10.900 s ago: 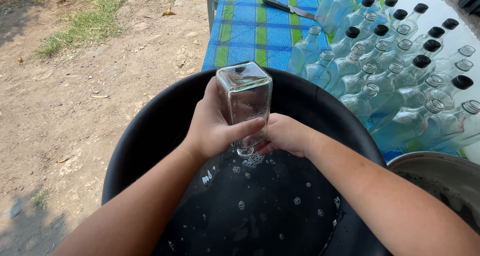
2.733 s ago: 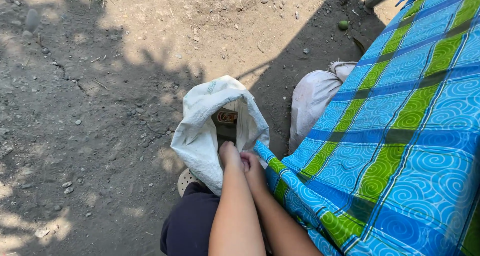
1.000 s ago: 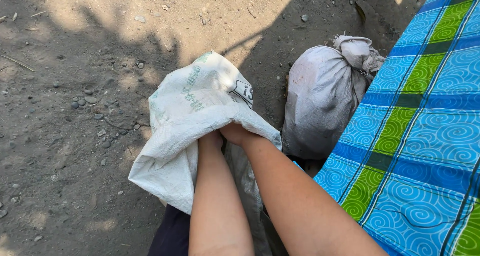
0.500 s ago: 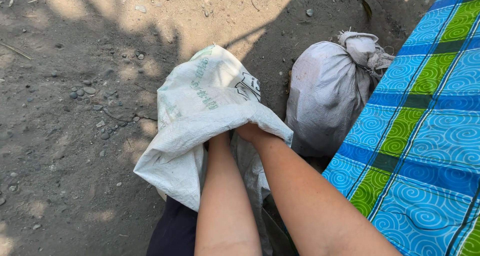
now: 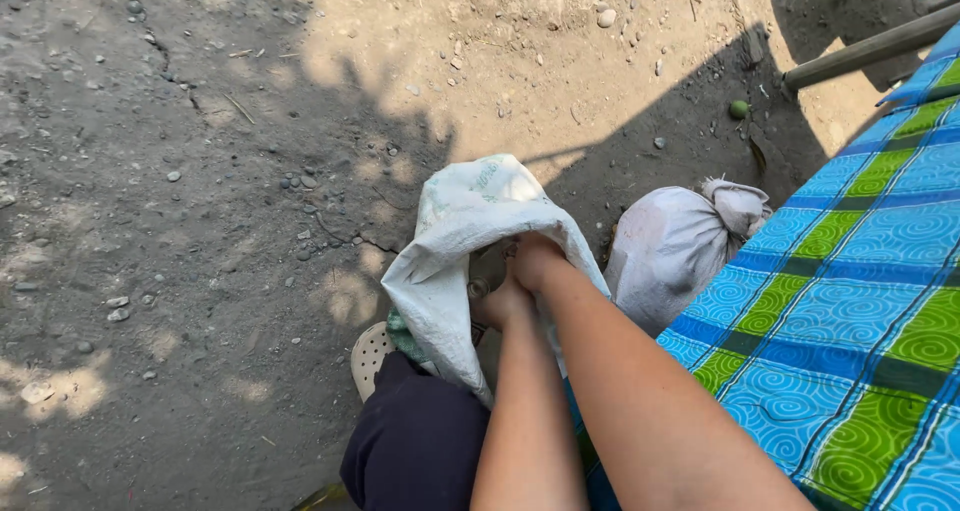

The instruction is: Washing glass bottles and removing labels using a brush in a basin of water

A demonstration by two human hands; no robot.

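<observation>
A white woven sack stands open on the dirt in front of my knee. Both my forearms reach down into its mouth. My right hand is curled at the sack's upper rim, with the cloth draped around it. Just below, my left hand sits inside the opening, its fingers next to a small grey round thing that I cannot identify. The sack's inside is dark and its contents are hidden.
A second grey-white sack, tied at the top, leans against the table with the blue-and-green patterned cloth on my right. A pale sandal and my dark trouser leg are below. Stony dirt lies to the left, with a small green fruit farther off.
The view has pulled back and shifted. The sack's flap, which covered both hands half a second ago, has come open, and my hands now show at its mouth.
</observation>
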